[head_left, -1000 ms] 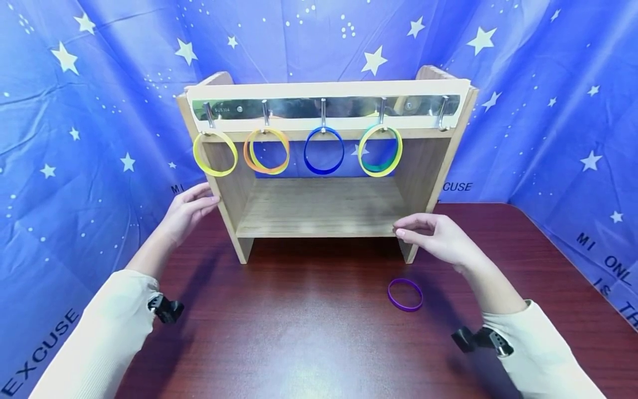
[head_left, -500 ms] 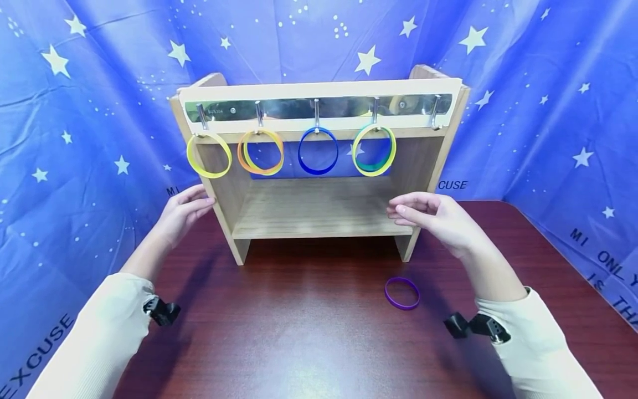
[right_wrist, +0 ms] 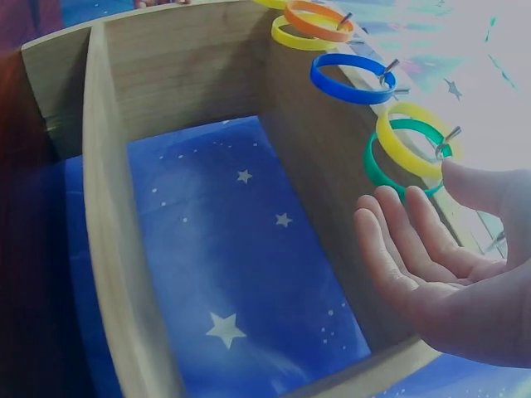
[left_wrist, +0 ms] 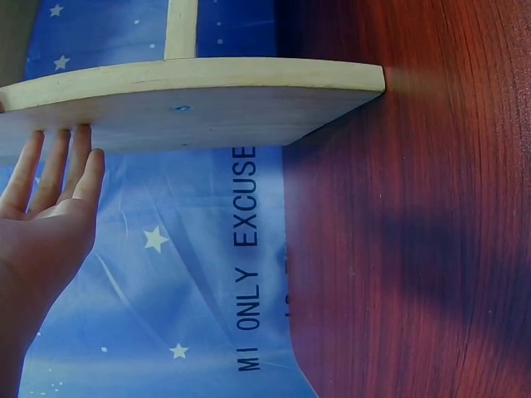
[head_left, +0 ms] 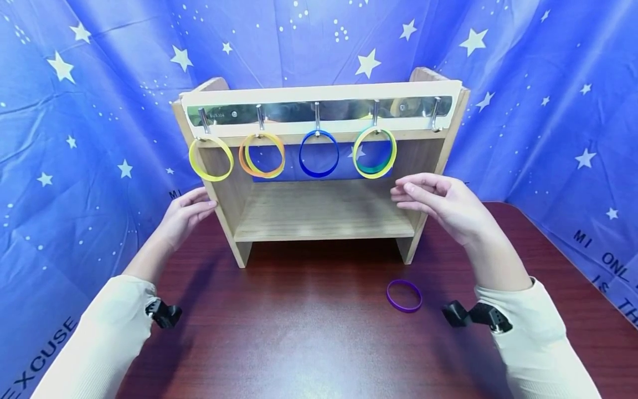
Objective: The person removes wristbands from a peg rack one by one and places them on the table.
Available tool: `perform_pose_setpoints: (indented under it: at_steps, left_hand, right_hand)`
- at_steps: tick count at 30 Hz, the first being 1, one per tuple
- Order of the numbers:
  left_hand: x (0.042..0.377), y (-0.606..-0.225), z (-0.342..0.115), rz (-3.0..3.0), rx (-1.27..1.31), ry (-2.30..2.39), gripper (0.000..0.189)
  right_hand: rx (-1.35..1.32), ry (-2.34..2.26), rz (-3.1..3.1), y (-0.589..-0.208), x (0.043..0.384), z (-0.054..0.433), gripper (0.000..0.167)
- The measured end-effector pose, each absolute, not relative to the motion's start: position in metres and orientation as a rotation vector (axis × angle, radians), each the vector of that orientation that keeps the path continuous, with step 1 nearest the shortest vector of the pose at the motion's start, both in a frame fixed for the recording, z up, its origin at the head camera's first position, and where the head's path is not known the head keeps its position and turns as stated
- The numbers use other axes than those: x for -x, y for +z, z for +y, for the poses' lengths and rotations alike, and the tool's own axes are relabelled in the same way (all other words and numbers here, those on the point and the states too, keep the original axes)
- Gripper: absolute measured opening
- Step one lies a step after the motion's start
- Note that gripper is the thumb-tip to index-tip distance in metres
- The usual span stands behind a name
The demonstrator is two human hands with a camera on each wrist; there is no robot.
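Note:
My left hand (head_left: 184,219) touches the outer left side of a wooden shelf unit (head_left: 324,213); in the left wrist view its fingertips (left_wrist: 80,133) rest extended against the panel. My right hand (head_left: 451,208) hovers before the unit's right side, fingers slightly bent, holding nothing. Above it, a yellow band (head_left: 375,175) and a green band (right_wrist: 377,172) hang from one hook. Further left on the hooks hang a blue band (head_left: 319,174), an orange band (head_left: 242,158) with a yellow one, and another yellow band (head_left: 214,178). A purple band (head_left: 406,310) lies on the table.
A metal hook strip (head_left: 344,108) runs along the unit's top front; its rightmost hook (head_left: 436,116) carries no band. The dark red wooden table (head_left: 299,332) spreads in front. Blue star-printed cloth (head_left: 114,111) surrounds the back and sides.
My right hand has risen from the shelf's lower right corner to just below the green and yellow bands, its fingers spreading apart. The left hand stays against the side panel.

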State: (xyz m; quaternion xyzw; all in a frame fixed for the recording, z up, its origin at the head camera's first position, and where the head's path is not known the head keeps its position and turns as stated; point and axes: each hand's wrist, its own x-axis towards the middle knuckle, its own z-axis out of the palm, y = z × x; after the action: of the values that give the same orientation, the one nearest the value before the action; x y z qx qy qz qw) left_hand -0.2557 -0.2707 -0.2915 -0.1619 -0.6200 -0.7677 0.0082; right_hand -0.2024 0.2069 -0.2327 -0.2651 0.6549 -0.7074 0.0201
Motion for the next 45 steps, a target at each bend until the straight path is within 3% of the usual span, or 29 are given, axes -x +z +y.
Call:
perform_pose_setpoints:
  at_steps: [15, 32, 45]
  left_hand:
    - [0.256, -0.291, -0.272, -1.988, 0.464, -2.361, 0.035]
    - [0.258, -0.295, -0.273, -1.880, 0.545, -2.444, 0.038]
    - [0.258, -0.295, -0.272, -1.895, 0.542, -2.435, 0.038]
  right_hand:
    - [0.771, -2.352, 1.886, -0.219, 0.205, 0.191, 0.014]
    - [0.465, -2.686, 1.543, -0.227, 0.204, 0.166, 0.008]
    - [0.398, -2.766, 1.283, -0.234, 0.209, 0.155, 0.017]
